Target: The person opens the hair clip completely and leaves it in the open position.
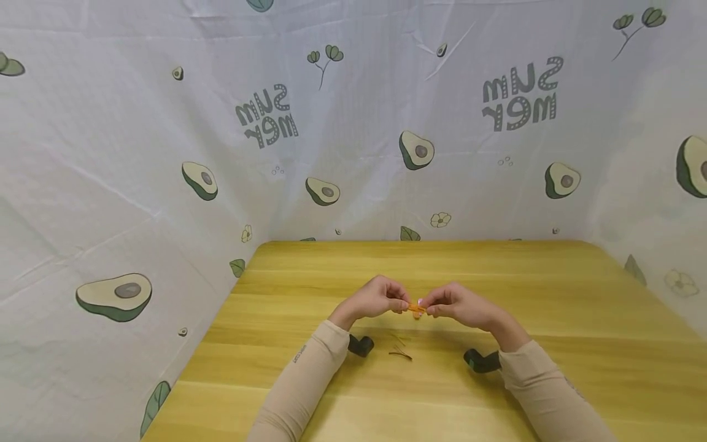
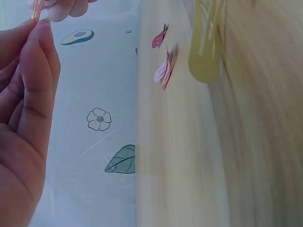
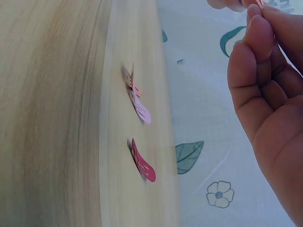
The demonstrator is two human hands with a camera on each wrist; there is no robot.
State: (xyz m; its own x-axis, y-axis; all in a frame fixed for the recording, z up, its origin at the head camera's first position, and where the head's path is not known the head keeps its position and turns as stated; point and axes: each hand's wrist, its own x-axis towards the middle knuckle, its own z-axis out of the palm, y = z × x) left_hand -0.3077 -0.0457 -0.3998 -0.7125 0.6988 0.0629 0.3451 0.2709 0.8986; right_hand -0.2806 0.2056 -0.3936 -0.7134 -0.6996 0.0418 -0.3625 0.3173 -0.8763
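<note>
Above the table, a slim orange hair clip (image 1: 414, 308) spans the gap between both hands. My left hand (image 1: 375, 298) pinches one end between thumb and index finger. Thumb and fingertips of my right hand (image 1: 464, 306) pinch the other end. The left wrist view catches just a tip of the orange clip at its top edge, with the fingertips hiding the rest. Beyond the hands on the tabletop lie a lilac hair clip (image 3: 143, 113), a second orange clip (image 3: 138, 90) overlapping it, and a crimson hair clip (image 3: 144, 165). A yellow hair clip (image 2: 204, 61) lies nearer.
A thin reddish-brown piece (image 1: 400, 353) lies on the wooden table (image 1: 309, 270) close to the yellow clip. Black wrist-worn devices (image 1: 361, 345) show beneath both forearms. A white cloth (image 1: 364, 123) printed with avocados hangs behind the table's far edge and along its sides.
</note>
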